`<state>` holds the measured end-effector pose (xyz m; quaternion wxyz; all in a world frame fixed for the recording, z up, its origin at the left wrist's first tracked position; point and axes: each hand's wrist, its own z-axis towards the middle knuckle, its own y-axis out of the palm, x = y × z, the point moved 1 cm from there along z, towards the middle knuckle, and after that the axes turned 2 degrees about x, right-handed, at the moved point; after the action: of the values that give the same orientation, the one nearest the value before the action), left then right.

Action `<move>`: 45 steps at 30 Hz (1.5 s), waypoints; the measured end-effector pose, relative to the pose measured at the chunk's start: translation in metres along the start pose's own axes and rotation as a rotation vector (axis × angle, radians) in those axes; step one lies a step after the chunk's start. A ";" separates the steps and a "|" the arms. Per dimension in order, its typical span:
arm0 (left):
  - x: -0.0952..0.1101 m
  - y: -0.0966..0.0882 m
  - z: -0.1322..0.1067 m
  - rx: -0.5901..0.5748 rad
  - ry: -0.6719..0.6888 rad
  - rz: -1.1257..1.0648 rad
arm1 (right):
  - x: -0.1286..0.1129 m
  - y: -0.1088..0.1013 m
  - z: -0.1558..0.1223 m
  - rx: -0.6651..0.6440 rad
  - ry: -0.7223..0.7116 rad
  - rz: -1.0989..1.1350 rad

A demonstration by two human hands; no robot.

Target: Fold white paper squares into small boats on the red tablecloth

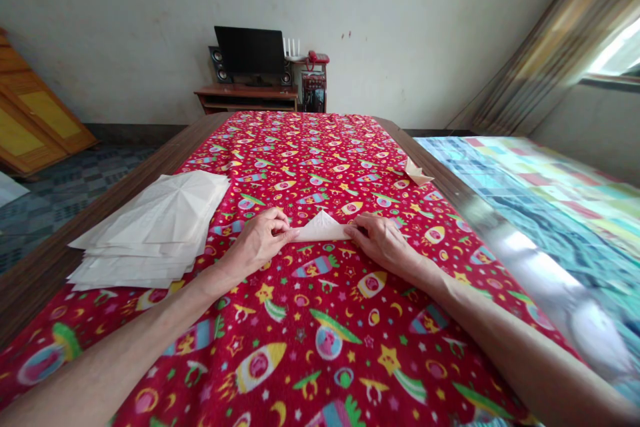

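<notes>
A small white paper (323, 227), folded into a triangle, lies on the red rocket-print tablecloth (320, 327) in the middle of the table. My left hand (261, 239) pinches its left corner with curled fingers. My right hand (381, 238) presses and pinches its right corner, fingers bent. Both forearms reach in from the bottom edge of the view.
A stack of white paper sheets (155, 227) lies to the left. A finished folded paper shape (417, 173) sits near the table's right edge. Beyond the table stand a desk with a monitor (250, 53) and speakers. A bed with a patchwork cover (540, 207) is on the right.
</notes>
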<state>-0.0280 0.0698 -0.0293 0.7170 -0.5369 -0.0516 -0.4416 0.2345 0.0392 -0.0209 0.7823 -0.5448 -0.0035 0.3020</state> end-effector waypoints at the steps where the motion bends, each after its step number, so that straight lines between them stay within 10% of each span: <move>1: -0.002 0.000 0.000 0.007 0.011 0.014 | -0.001 0.000 0.000 0.000 -0.009 -0.009; 24: 0.023 -0.004 -0.001 0.074 0.152 0.356 | -0.008 -0.004 0.003 -0.003 -0.010 -0.011; 32: 0.050 0.003 -0.005 -0.181 0.452 0.502 | -0.006 -0.002 0.003 0.022 -0.016 -0.010; 45: 0.057 0.013 -0.008 -0.283 0.367 0.442 | -0.007 -0.003 0.003 0.020 0.007 -0.011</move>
<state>0.0122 0.0308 -0.0108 0.7113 -0.5408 0.2584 -0.3672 0.2288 0.0374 -0.0152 0.7893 -0.5382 -0.0007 0.2957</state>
